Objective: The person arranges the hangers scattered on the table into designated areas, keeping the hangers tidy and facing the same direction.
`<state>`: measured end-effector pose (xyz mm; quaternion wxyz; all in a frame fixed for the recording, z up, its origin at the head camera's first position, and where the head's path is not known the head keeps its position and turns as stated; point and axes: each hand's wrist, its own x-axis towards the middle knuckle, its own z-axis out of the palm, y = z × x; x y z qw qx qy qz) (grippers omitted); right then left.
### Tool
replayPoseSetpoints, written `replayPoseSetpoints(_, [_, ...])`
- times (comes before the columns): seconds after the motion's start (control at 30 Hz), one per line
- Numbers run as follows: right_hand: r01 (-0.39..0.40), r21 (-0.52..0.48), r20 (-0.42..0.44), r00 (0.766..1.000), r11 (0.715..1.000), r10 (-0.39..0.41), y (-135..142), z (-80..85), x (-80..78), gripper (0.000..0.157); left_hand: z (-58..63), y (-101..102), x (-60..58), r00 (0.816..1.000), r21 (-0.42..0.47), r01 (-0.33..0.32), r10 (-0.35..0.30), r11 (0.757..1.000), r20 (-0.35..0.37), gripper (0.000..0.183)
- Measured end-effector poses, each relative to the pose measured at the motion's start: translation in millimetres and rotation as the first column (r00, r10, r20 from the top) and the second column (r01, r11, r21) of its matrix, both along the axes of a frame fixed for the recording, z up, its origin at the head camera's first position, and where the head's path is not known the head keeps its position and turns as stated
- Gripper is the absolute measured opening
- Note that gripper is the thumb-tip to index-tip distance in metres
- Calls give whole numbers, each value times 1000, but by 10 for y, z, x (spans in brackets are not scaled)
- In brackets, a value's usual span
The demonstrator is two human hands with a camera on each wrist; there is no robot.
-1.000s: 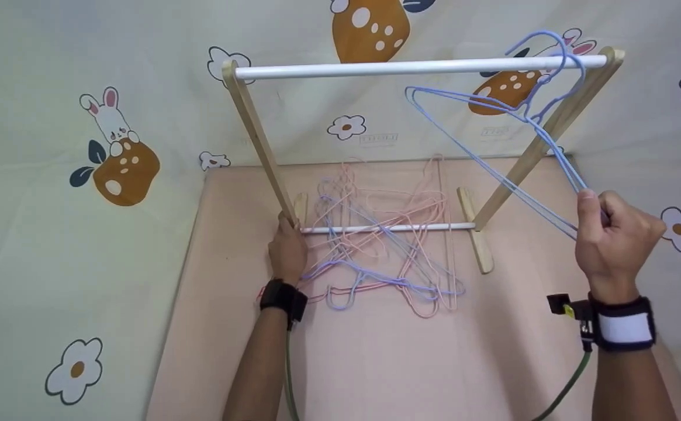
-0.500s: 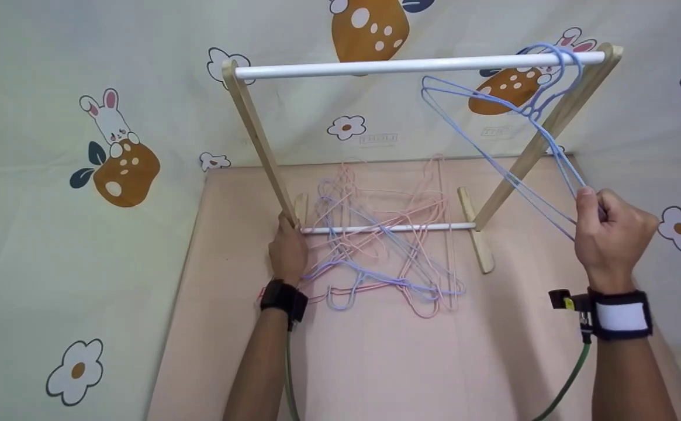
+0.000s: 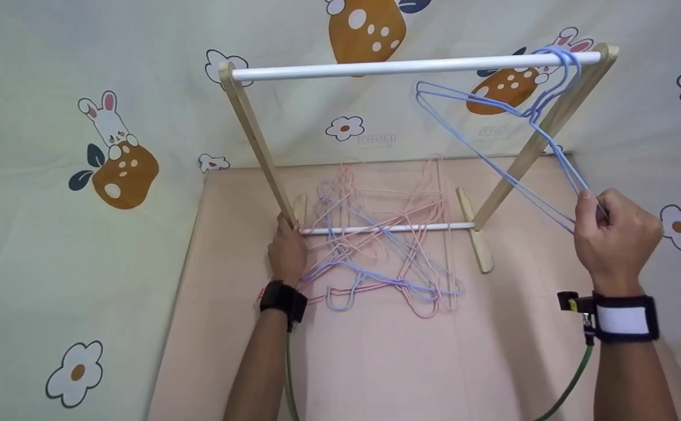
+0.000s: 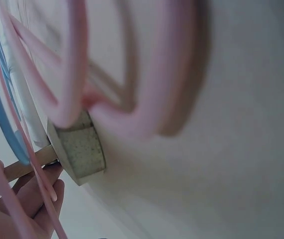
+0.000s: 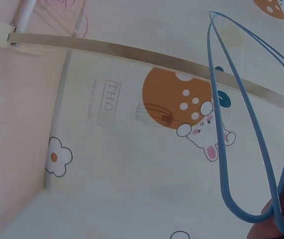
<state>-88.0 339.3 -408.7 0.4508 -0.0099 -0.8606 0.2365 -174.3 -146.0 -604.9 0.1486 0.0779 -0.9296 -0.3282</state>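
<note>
Two blue wire hangers (image 3: 532,114) have their hooks over the right end of the white top rail (image 3: 375,69). My right hand (image 3: 618,240) grips their lower right corner, its fingers curled with the thumb on top; the hangers tilt out toward me. The right wrist view shows the blue loops (image 5: 224,164) running into that hand (image 5: 276,224). Down at the base, my left hand (image 3: 287,251) holds the foot of the rack's left wooden post (image 3: 261,146). Pink hangers (image 4: 169,74) partly cover that hand (image 4: 30,199) in the left wrist view.
A tangle of pink and blue hangers (image 3: 410,216) lies on the pink floor (image 3: 387,362), across the rack's lower rail (image 3: 463,225). The right wooden foot (image 3: 480,251) stands beside it. Printed cloth walls (image 3: 141,263) enclose the rack.
The hooks of the two blue hangers have come down onto the top rail, after one stood raised above it. My right hand shifted slightly with them; the left hand stayed put.
</note>
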Motion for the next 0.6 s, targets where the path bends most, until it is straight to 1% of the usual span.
replayPoseSetpoints(0.13, [37,95,-13,999,995,-36,-41,5,42,50,-4,2,15,1000,-8,12,-12,1000,-13,40])
replayPoseSetpoints(0.2, [45,125,-19,999,991,-43,-63,4,59,52,-6,1,19,1000,-10,13,-13,1000,-14,40])
replayPoseSetpoints(0.43, [78,176,-26,997,981,-75,-21,-65,42,56,-19,3,16,1000,15,2,-2,1000,10,38])
replayPoseSetpoints(0.6, [118,212,-40,993,970,-112,2,-68,31,58,3,8,13,1000,15,0,0,1000,23,40])
